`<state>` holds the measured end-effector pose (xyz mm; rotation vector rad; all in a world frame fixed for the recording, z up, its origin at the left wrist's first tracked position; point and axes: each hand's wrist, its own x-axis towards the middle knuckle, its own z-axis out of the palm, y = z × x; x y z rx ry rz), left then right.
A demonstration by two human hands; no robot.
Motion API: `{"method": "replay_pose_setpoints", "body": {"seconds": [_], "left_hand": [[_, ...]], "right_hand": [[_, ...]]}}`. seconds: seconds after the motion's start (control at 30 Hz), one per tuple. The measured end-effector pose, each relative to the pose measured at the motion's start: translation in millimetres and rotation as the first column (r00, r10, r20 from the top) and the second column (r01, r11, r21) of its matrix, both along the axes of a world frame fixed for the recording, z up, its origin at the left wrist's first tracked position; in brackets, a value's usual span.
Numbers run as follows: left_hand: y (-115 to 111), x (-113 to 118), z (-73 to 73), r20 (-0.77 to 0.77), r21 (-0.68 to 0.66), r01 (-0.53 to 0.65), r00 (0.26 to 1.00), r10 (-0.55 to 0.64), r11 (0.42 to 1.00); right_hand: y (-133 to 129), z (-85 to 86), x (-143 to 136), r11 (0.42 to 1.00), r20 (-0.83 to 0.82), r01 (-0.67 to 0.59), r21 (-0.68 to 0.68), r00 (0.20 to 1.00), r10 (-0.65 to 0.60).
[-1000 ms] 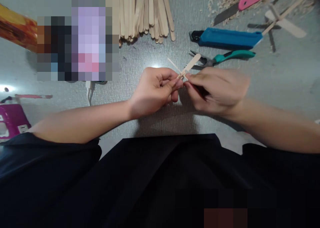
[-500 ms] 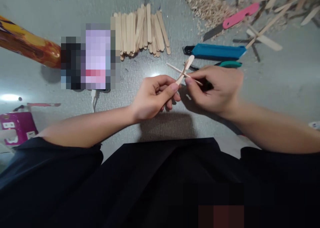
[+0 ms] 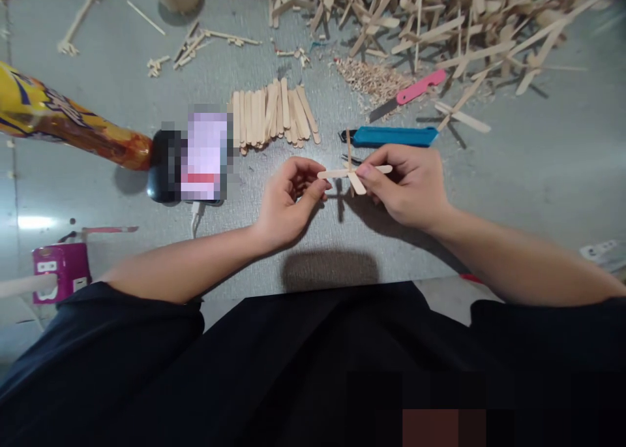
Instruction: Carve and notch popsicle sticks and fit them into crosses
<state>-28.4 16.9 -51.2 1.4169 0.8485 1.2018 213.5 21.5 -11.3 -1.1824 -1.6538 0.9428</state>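
The right hand [image 3: 408,187] pinches the cross [image 3: 351,172] near its joint, above the tabletop [image 3: 239,258], probably to steady it while leaving its arms exposed; the left hand [image 3: 286,199] curls by one tip, its contact unclear. The sticks [image 3: 259,117] and cutter [image 3: 397,136] lie just beyond, presumably for easy reach. The cross joins flat, round-ended pale wood with a thin, darker strip; curly shavings [image 3: 370,78] contrast with the cutter's smooth blue body.
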Motion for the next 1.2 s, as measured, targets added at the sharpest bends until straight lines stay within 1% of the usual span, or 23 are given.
{"method": "replay_pose_setpoints", "body": {"seconds": [0.1,0.2,0.27,0.33,0.43,0.5,0.57,0.63,0.77,0.87,1.03,1.1,1.2], "left_hand": [[0.4,-0.1,4.6,0.003,-0.015,-0.002,1.0,0.002,1.0],[1.3,-0.9,5.4,0.002,0.004,-0.005,1.0,0.005,1.0],[2.5,-2.2,4.1,-0.042,0.019,-0.036,0.998,0.037,0.999],[4.5,-3.9,2.0,-0.117,0.066,-0.12,0.985,0.127,0.991],[8.0,-5.7,-1.0,-0.175,0.171,-0.263,0.94,0.292,0.95],[9.4,-5.8,-2.0,-0.184,0.208,-0.283,0.929,0.322,0.936],[9.6,-5.4,-2.3,-0.194,0.226,-0.264,0.931,0.309,0.938],[8.8,-5.0,-2.4,-0.198,0.237,-0.249,0.934,0.298,0.939],[6.4,-5.3,-3.1,-0.191,0.237,-0.229,0.942,0.276,0.944],[5.0,-6.1,-3.9,-0.189,0.217,-0.191,0.954,0.233,0.957],[3.7,-6.8,-3.1,-0.241,0.204,-0.16,0.948,0.208,0.966],[2.8,-6.9,-1.9,-0.277,0.21,-0.132,0.942,0.188,0.969],[0.5,-7.4,-1.2,-0.295,0.255,-0.097,0.94,0.173,0.962]], "right_hand": [[-0.2,-2.0,-2.0,0.999,-0.023,0.023,-0.024,0.999,-0.024],[0.4,-4.2,-1.2,0.999,0.026,0.037,0.0,0.999,-0.037],[1.9,-6.2,0.8,0.998,0.116,0.005,0.066,0.993,-0.012],[4.2,-9.4,2.9,0.982,0.227,-0.066,0.175,0.974,0.025],[8.1,-16.5,4.6,0.922,0.407,-0.162,0.35,0.913,0.006],[10.0,-20.8,5.1,0.896,0.492,-0.193,0.4,0.87,-0.032],[11.4,-23.0,5.9,0.891,0.538,-0.209,0.403,0.842,-0.045],[12.3,-22.7,7.0,0.887,0.546,-0.226,0.402,0.837,-0.034],[12.3,-17.5,10.2,0.877,0.523,-0.253,0.408,0.852,0.002],[11.6,-14.6,12.9,0.877,0.55,-0.277,0.393,0.835,0.017],[13.1,-16.6,15.8,0.868,0.561,-0.317,0.382,0.826,0.055],[13.4,-17.3,15.6,0.868,0.526,-0.306,0.391,0.848,0.062],[11.3,-15.2,14.0,0.907,0.385,-0.204,0.369,0.922,0.05]]}}
